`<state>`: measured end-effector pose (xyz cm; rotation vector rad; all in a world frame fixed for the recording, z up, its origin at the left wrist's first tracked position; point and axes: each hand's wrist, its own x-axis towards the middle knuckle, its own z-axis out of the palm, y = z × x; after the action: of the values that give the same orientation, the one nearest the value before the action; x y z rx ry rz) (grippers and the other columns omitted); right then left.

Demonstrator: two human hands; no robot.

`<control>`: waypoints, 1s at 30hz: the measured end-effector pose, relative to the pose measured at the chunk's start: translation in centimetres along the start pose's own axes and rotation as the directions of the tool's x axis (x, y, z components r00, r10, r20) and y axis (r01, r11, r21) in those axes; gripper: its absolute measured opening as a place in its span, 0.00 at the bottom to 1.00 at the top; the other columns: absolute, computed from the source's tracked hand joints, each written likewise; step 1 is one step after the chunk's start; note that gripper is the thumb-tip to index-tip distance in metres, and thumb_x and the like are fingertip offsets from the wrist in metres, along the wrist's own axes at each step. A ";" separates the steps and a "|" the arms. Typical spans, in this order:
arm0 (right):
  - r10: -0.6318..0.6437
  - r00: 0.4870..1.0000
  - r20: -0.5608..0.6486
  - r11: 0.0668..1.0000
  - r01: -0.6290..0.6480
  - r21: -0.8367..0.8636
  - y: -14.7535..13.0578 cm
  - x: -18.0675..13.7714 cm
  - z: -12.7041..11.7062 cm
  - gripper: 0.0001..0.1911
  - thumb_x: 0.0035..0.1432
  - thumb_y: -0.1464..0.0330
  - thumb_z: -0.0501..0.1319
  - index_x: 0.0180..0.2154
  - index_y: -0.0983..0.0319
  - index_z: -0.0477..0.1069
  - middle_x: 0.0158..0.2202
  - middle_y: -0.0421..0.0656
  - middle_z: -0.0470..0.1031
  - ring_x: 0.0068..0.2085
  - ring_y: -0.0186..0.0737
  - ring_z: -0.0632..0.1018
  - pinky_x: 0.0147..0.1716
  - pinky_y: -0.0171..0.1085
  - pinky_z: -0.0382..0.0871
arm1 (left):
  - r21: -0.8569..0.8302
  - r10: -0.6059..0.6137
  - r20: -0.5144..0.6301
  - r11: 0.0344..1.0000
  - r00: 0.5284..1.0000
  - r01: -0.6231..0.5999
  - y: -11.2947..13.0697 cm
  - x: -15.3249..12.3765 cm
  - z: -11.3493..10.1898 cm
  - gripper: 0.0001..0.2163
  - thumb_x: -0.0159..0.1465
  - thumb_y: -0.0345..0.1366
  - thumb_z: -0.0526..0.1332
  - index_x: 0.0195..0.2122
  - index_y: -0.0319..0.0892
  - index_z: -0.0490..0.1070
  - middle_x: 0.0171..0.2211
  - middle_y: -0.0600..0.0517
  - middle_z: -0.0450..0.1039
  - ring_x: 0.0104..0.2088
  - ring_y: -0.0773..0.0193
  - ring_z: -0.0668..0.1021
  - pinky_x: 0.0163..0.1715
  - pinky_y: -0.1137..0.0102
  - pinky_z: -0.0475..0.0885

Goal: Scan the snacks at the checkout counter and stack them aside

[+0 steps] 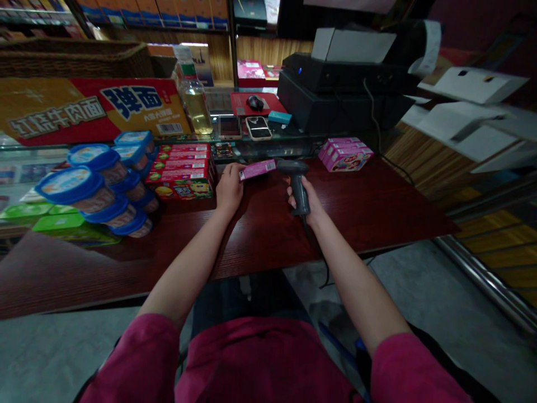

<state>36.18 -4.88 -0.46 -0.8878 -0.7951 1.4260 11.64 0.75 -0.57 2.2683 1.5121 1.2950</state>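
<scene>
Here, the left grip [229, 188] holds a pink box [258, 169], the right grip [312, 202] a scanner [299, 189].

Saw purple-pink on the small box [255, 170], broken by a white barcode patch, and dark grey on the scanner [300, 193], with a touch of orange. Noted more purple-pink on the grouped boxes [346, 154], and bright red on the stacked boxes [182, 168], printed with green and yellow. Found blue on the tub lids [93, 155], lime green on the packs [75, 225], orange and red on the carton [90, 89]. Caught streaky red-brown wood grain across the tabletop [260, 235], magenta on the sleeves [140, 355].
</scene>
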 end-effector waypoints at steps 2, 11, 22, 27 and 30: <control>0.005 1.000 0.003 1.000 -0.005 0.006 -0.1 -0.1 -0.2 0.28 0.61 0.42 0.67 0.43 0.62 0.76 0.26 0.37 0.77 0.15 0.27 0.69 0.13 0.30 0.61 | -0.015 0.034 0.004 0.999 0.999 -0.034 0.0 -0.1 0.0 0.21 0.66 0.22 0.58 0.60 0.43 0.71 0.60 0.41 0.72 0.62 0.50 0.76 0.64 0.54 0.74; -0.003 1.000 0.003 1.000 0.004 -0.015 -0.5 -0.7 0.4 0.26 0.60 0.43 0.68 0.40 0.60 0.75 0.25 0.37 0.76 0.15 0.28 0.69 0.12 0.30 0.59 | -0.117 0.249 0.044 0.963 0.967 -0.243 -0.3 -4.9 -4.7 0.21 0.74 0.28 0.54 0.67 0.49 0.67 0.67 0.43 0.66 0.69 0.57 0.72 0.71 0.56 0.69; -0.087 0.996 0.001 0.995 0.087 -0.043 1.5 -1.0 3.8 0.26 0.56 0.47 0.71 0.40 0.63 0.77 0.27 0.40 0.78 0.17 0.29 0.71 0.13 0.30 0.63 | 0.172 0.085 -0.062 0.982 0.994 -0.073 -5.6 -12.9 -16.3 0.21 0.76 0.29 0.52 0.68 0.45 0.69 0.68 0.40 0.68 0.71 0.53 0.71 0.71 0.54 0.68; -0.048 0.997 0.054 0.997 0.052 -0.064 2.2 -1.1 5.0 0.26 0.57 0.47 0.71 0.40 0.63 0.78 0.26 0.40 0.79 0.16 0.30 0.72 0.13 0.30 0.63 | 0.386 0.115 -0.076 0.919 0.990 -0.077 -3.2 -13.0 -15.1 0.25 0.76 0.31 0.54 0.73 0.47 0.64 0.73 0.42 0.64 0.77 0.50 0.61 0.76 0.49 0.59; -0.045 0.996 0.073 0.993 0.053 -0.107 2.3 -1.5 5.0 0.26 0.56 0.47 0.72 0.41 0.63 0.77 0.26 0.41 0.79 0.16 0.31 0.73 0.13 0.31 0.64 | 0.411 0.107 0.019 0.906 0.994 -0.106 -1.8 -12.4 -13.5 0.26 0.76 0.31 0.54 0.75 0.50 0.62 0.73 0.44 0.65 0.75 0.50 0.67 0.75 0.49 0.61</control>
<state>30.67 -6.31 -0.02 -0.8989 -0.9489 1.3877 -0.75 -12.88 -0.26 2.6322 1.8333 1.0842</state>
